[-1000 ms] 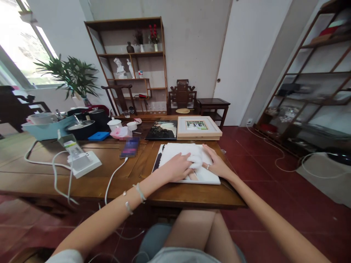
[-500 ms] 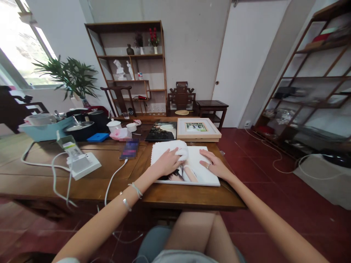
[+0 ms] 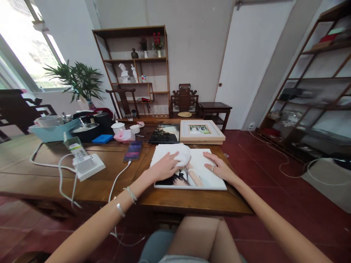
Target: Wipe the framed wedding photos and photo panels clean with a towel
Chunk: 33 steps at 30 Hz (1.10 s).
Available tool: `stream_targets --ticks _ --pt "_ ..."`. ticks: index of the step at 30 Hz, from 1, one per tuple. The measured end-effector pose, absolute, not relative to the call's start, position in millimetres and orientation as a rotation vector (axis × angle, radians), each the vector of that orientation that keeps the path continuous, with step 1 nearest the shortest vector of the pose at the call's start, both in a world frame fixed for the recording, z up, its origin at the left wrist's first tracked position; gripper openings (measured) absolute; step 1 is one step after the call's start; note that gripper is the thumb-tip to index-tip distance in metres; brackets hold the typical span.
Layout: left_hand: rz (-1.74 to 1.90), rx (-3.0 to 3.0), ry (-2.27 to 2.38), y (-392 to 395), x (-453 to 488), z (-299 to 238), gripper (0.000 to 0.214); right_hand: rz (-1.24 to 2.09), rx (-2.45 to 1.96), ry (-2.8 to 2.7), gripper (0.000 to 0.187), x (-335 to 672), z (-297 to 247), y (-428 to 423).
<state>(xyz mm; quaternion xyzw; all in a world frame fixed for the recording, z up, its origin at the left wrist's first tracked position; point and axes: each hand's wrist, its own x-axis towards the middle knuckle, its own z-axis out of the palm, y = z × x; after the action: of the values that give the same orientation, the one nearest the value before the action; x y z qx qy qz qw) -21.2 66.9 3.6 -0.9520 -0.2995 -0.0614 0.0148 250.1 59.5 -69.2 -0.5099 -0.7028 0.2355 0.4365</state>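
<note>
From the head, the left hand (image 3: 165, 166) holds a fluffy white cloth (image 3: 163, 150) on a white rectangular photo board (image 3: 211, 181). The right hand (image 3: 220, 169), spread wide, touches the board, which lies flat on the brown wooden tabletop (image 3: 189, 200), looking longest left to right.

The fluffy white cloth (image 3: 169, 149) lies farther left on the white rectangular panel printed with a photograph (image 3: 199, 170): a second ago its bunched end nearly met the right hand (image 3: 221, 169), and now a bare white stretch parts the two. The left hand (image 3: 164, 166) goes leftward with it, so more of the print shows along the lower middle (dark patches and a pale arm), while the dark strip at the upper left edge, visible at first, is now covered. The right hand's fingers (image 3: 210, 157) sit lower from the panel's far edge and lie flatter. The wearer's view turns slightly, setting the room lower and farther right.
</note>
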Motion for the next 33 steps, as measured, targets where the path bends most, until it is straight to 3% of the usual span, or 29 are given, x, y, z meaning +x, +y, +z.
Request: stream_targets --ticks 7,20,33 --pt "-0.195 -2.986 -0.845 24 -21 3 0.032 0.544 -1.265 -1.794 0.044 246 -68 53" --pt "-0.235 -2.901 -1.118 124 -33 4 0.038 0.471 -1.253 -1.811 0.042 245 -69 55" --pt "-0.001 -2.996 -0.723 -27 -25 15 0.027 0.468 -1.302 -1.806 0.037 241 -66 54"
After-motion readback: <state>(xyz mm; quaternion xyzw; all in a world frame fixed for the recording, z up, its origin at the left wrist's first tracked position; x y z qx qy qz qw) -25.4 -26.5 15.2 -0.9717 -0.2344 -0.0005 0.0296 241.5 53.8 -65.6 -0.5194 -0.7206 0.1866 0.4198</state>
